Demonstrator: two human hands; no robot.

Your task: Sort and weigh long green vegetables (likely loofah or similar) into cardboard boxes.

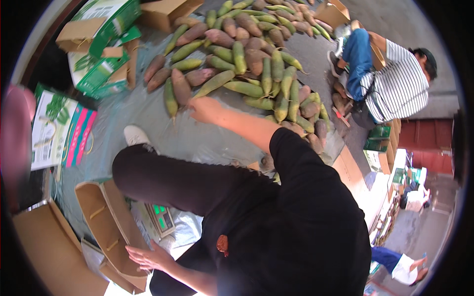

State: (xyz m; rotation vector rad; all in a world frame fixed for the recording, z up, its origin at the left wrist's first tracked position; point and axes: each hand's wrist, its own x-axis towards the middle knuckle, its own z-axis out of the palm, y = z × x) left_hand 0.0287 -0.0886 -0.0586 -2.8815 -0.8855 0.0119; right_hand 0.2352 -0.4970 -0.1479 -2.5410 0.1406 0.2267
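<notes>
A large pile of green radishes (238, 56) and muddy, pinkish-brown roots (180, 88) lies on a plastic sheet. My right hand (205, 109) reaches to the near edge of the pile, its fingers curled at the tapered end of a long green radish (214, 84). Part of that grip is hidden by the hand itself. Low in the view, my left hand (150, 256) has its fingers stretched apart beside the rim of an open cardboard box (106, 222). Whether it touches the box I cannot tell.
Behind the box, a scale (160, 217) with a lit green display sits by my leg. Green-and-white printed cartons (101, 61) stand at the upper left, a printed carton panel (52, 126) below them. A person in a striped shirt (400, 81) crouches right of the pile.
</notes>
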